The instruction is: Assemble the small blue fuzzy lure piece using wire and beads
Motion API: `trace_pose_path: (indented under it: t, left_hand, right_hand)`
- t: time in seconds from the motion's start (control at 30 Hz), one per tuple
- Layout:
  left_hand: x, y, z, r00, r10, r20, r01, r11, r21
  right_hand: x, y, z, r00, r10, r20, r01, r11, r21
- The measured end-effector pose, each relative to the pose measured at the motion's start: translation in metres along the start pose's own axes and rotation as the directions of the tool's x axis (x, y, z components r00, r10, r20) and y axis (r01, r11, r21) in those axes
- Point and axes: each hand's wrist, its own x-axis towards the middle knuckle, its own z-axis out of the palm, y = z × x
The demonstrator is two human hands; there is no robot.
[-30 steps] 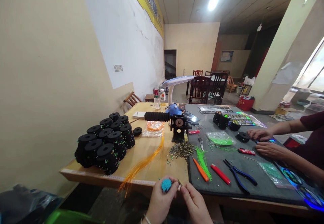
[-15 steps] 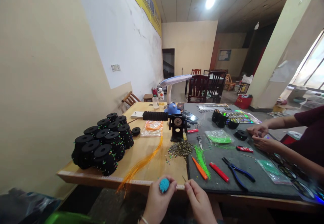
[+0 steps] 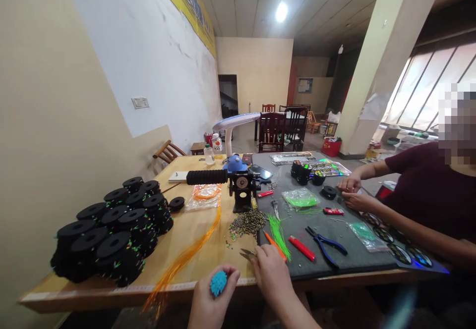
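My left hand (image 3: 211, 297) is closed around a bundle of turquoise strands (image 3: 218, 283), whose cut ends face up between thumb and fingers. My right hand (image 3: 270, 272) is over the front of the table, its fingers closed on what look like small scissors. The two pointed metal blades (image 3: 248, 254) stick out to the left, apart from each other; the handles are hidden under the hand. Just beyond my right hand lie an orange-handled tool (image 3: 274, 244) and a bunch of green strands (image 3: 278, 235). Small metal pieces and beads (image 3: 247, 224) are heaped behind the blades.
Stacked black foam spools (image 3: 111, 245) fill the table's left side, beside long orange strands (image 3: 186, 254). A black winding device (image 3: 242, 190) and a lamp (image 3: 234, 163) stand behind. On the grey mat are a red lighter (image 3: 302, 248) and blue-handled pliers (image 3: 327, 245). A co-worker's hands (image 3: 349, 190) work at right.
My right hand has moved forward onto the table, and the pointed blades now show spread apart. My left hand still holds the turquoise bundle. The view has turned to the right.
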Motion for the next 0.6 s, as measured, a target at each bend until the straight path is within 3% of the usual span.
trace_pose_path:
  t: [0.13, 0.27, 0.4, 0.5, 0.53, 0.6]
  left_hand:
    - [0.000, 0.000, -0.001, 1.000, 0.010, -0.017, -0.010, 1.000, 0.002]
    - [0.000, 0.000, 0.001, 1.000, 0.009, -0.024, -0.010, 1.000, -0.015]
    - [0.001, 0.000, 0.004, 1.000, 0.013, -0.026, -0.013, 1.000, -0.022]
    - [0.002, 0.001, 0.004, 1.000, 0.027, -0.014, -0.027, 1.000, 0.000]
    - [0.002, 0.002, 0.004, 0.999, 0.038, -0.003, -0.038, 0.999, 0.012]
    - [0.002, 0.004, 0.003, 0.997, 0.072, 0.036, -0.074, 0.996, 0.044]
  right_hand:
    - [-0.002, 0.047, -0.032, 0.994, 0.079, -0.082, -0.084, 0.994, -0.069]
    - [0.005, 0.098, -0.047, 0.982, 0.191, -0.009, -0.190, 0.972, -0.138]
    - [0.011, 0.108, -0.046, 0.976, 0.218, -0.029, -0.220, 0.971, -0.095]
    - [0.003, 0.082, -0.041, 0.961, 0.273, -0.034, -0.260, 0.943, 0.205]
    - [-0.003, 0.069, -0.037, 0.957, 0.290, 0.007, -0.269, 0.877, 0.397]
    - [-0.014, 0.040, -0.027, 0.937, 0.274, 0.215, -0.342, 0.604, 0.720]
